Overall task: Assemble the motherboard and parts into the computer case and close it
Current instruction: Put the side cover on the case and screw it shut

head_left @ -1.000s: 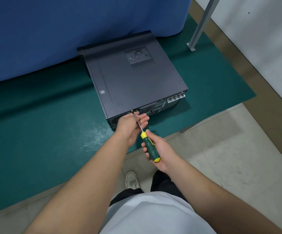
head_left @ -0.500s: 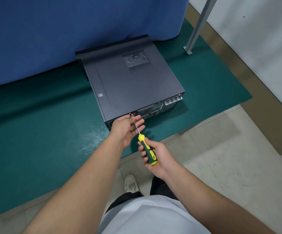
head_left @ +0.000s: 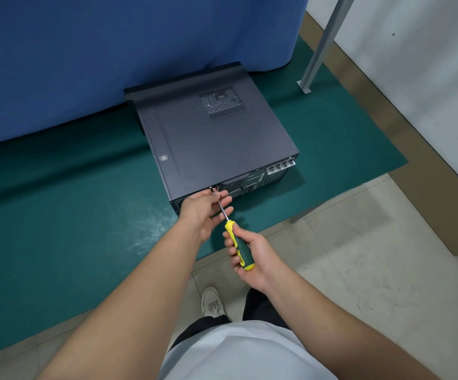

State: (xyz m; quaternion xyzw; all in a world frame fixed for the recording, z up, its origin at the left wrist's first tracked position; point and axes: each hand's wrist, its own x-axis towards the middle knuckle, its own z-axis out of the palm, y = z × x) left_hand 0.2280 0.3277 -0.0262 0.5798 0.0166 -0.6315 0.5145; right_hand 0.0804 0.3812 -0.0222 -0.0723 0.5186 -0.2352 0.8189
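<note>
Two hands, right hand [head_left: 252, 253] gripping rubbery yellow-green screwdriver [head_left: 238, 246], left hand [head_left: 204, 208] seemingly pinching its steel shaft, matte boxy case [head_left: 211, 141].

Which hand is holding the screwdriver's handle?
The right hand: it grips the screwdriver by its yellow-green handle, while the left hand steadies the tip at the case.

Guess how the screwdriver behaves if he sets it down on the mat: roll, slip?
The screwdriver has a rounded handle, so it would probably roll a little. The green mat looks matte, likely damping any slide. Its thin steel shaft looks stiff, and it seems light: the right hand grips it alone.
</note>
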